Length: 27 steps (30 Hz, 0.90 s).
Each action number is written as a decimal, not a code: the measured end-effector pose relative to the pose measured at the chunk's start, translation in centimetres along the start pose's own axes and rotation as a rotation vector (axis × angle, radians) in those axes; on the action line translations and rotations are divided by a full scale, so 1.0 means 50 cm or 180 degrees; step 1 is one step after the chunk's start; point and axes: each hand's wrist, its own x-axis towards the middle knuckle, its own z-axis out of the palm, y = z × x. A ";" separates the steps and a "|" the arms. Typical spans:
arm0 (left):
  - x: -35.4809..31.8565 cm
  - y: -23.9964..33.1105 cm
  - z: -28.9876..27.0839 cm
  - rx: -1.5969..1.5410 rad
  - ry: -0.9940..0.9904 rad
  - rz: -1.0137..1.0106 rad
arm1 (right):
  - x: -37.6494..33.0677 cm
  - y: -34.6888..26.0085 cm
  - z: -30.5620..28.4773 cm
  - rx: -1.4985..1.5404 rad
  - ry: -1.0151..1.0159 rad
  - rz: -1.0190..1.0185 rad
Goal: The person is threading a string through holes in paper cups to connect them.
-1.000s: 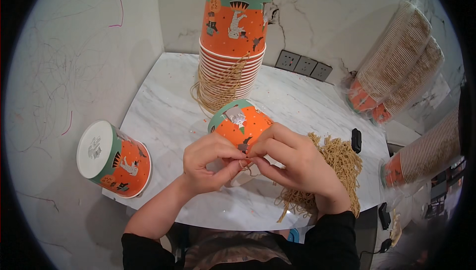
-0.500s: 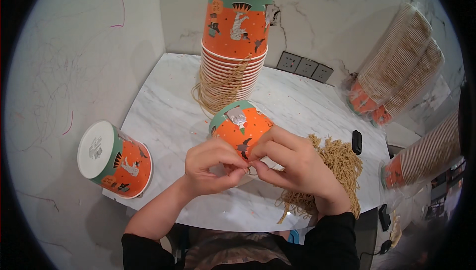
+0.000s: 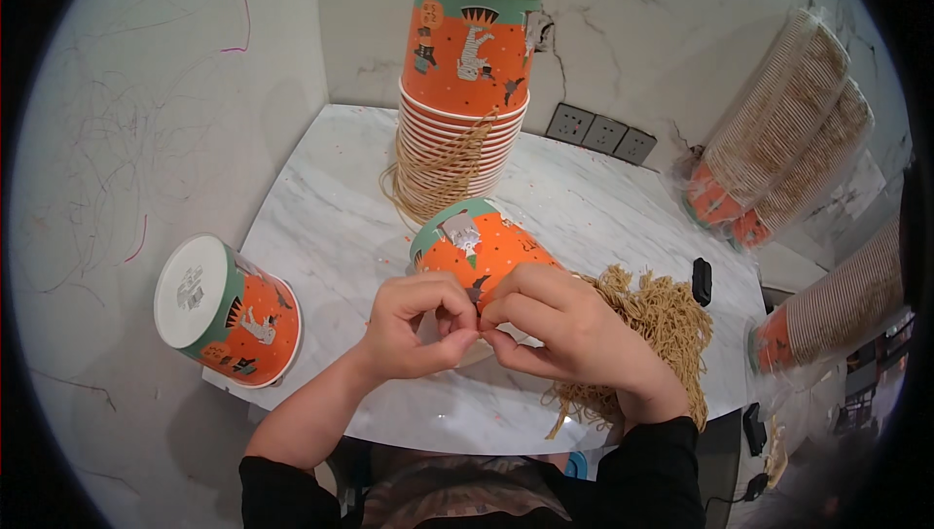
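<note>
An orange and green paper cup (image 3: 486, 252) with printed figures lies tipped on the table, its mouth toward me. At its near rim my left hand (image 3: 413, 325) and my right hand (image 3: 559, 325) meet, thumbs and fingertips pinched together. Whatever the fingertips hold is too small to make out. Under and beside my right wrist is a heap of tan cords (image 3: 671, 330). Behind the cup rises a tall upside-down stack of matching cups (image 3: 462, 62), with loops of tan cord (image 3: 438, 174) draped down its side.
On the left another cup (image 3: 263, 325) stands upside down near the wall. A black clip-like object (image 3: 701, 282) lies by the cord heap. Bagged cup stacks (image 3: 778, 140) lean at the right, with another wrapped stack (image 3: 837, 300) nearer. Dark sockets (image 3: 601, 133) line the back wall.
Both hands have shifted slightly left and stay pinched together at the cup's rim. A small loop seen by the right fingertips earlier no longer shows.
</note>
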 end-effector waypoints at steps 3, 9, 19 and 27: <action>-0.007 0.010 0.013 -0.0351 0.0146 -0.0500 | 0.000 0.001 0.001 0.0039 0.0087 0.0125; -0.001 0.029 0.015 -0.1538 0.0304 -0.1502 | -0.005 0.001 0.008 0.0138 0.0293 0.0457; 0.000 0.030 0.013 -0.1951 0.0439 -0.1918 | -0.002 0.000 0.044 0.0389 0.0815 0.0450; 0.004 0.028 0.008 -0.2221 0.0590 -0.2055 | -0.003 0.002 0.045 -0.0815 0.0848 -0.0141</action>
